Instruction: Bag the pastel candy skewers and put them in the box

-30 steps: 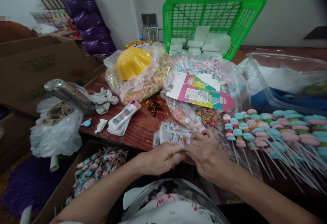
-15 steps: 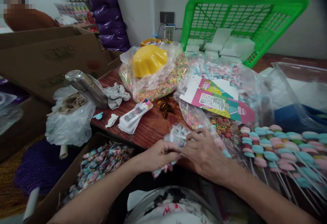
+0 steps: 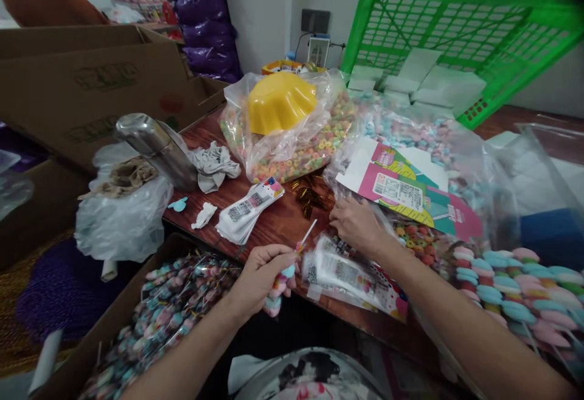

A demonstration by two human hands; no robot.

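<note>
My left hand (image 3: 260, 275) is closed on a candy skewer (image 3: 285, 275) in a clear wrapper, its white stick pointing up and to the right. My right hand (image 3: 358, 223) reaches forward over the wooden table (image 3: 278, 220), fingers curled at the gold twist ties (image 3: 308, 196). A stack of printed clear wrappers (image 3: 351, 275) lies between my hands. More pastel candy skewers (image 3: 511, 281) lie in a row at the right.
A cardboard box (image 3: 150, 321) of wrapped skewers stands at lower left. Bags of coloured cereal rings (image 3: 296, 144) with a yellow bowl (image 3: 280, 101), a pink printed carton (image 3: 406, 190), a green basket (image 3: 460, 41), a steel flask (image 3: 155, 147) and label stacks (image 3: 249, 208) crowd the table.
My hands have come apart. The left now holds the wrapped skewer off the table edge, and the right has moved forward to the gold ties. The camera has shifted left.
</note>
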